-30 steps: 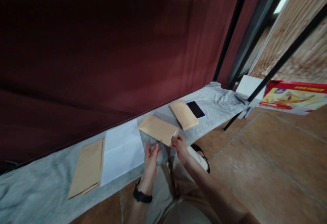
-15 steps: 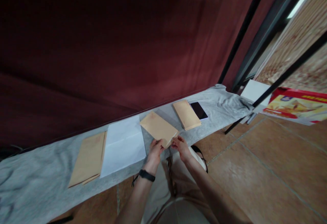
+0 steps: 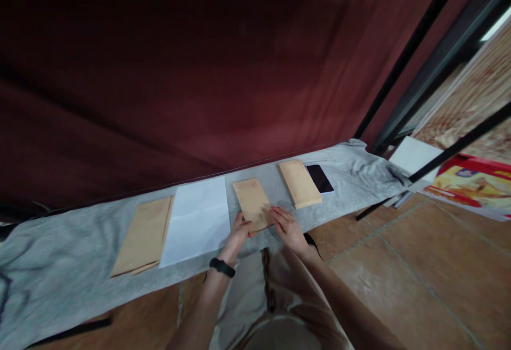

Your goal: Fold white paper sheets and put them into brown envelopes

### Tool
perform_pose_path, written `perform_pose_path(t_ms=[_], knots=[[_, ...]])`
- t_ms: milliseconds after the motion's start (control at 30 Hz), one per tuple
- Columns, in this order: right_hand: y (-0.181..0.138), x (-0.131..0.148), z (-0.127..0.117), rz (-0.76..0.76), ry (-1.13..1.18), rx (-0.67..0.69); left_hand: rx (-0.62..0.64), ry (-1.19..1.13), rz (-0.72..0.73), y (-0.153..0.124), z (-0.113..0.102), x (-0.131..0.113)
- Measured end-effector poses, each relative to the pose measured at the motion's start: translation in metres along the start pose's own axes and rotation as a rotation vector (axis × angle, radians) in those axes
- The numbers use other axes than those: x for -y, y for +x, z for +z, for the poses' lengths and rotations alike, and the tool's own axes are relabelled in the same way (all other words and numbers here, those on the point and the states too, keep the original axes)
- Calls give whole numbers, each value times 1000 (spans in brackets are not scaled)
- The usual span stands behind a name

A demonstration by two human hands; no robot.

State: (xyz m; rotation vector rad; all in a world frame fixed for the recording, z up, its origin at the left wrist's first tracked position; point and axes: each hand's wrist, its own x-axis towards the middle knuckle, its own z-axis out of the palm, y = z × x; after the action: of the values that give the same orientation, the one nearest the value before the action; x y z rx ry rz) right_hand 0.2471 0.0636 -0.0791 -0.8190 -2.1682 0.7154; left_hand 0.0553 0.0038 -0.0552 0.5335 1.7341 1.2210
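Note:
A tan paper envelope (image 3: 252, 201) lies in front of me on the cloth-covered bench, its near end between my hands. My left hand (image 3: 238, 231) holds the near left corner, thumb on top and some fingers hidden. At the near right edge, my right hand (image 3: 288, 228) rests with its fingers stretched out together against the paper. Close by on the right is a stack of similar envelopes (image 3: 300, 184), with a dark-screened phone (image 3: 320, 178) beside it. White paper sheets (image 3: 196, 219) lie to the left, then larger brown envelopes (image 3: 141, 235).
The narrow bench wears a grey cloth (image 3: 72, 265) and runs along a dark red curtain (image 3: 223, 73). Black metal poles (image 3: 415, 46) rise at the right. A red and yellow box (image 3: 475, 182) stands beyond the bench's right end, above a tiled floor (image 3: 399, 275).
The envelope has turned from slanting to nearly straight away from me and now lies flat on the cloth. My right hand has gone from pinching its near end to resting outstretched fingers along its edge.

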Motion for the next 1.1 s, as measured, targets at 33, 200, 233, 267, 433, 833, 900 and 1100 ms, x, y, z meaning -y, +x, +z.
perform_pose_path(t_ms=[33, 200, 233, 267, 433, 833, 900, 1100], knots=[[1, -1, 1, -31, -33, 33, 7, 24, 3, 0, -2, -1], [-1, -3, 3, -93, -139, 132, -36, 183, 30, 0, -16, -4], [-2, -3, 3, -99, -156, 146, -68, 223, 51, 0, -18, -4], [-3, -3, 4, -103, -171, 157, -112, 285, 102, 1, -20, -5], [-4, -2, 6, -109, -206, 164, -250, 786, 706, 26, -14, -14], [-2, -6, 9, -130, -197, 156, 49, 1195, 926, 128, 11, -36], [-2, -7, 9, -124, -196, 172, 68, 1200, 935, 130, 10, -34], [-1, -6, 6, -112, -186, 199, 125, 1205, 967, 129, 10, -30]])
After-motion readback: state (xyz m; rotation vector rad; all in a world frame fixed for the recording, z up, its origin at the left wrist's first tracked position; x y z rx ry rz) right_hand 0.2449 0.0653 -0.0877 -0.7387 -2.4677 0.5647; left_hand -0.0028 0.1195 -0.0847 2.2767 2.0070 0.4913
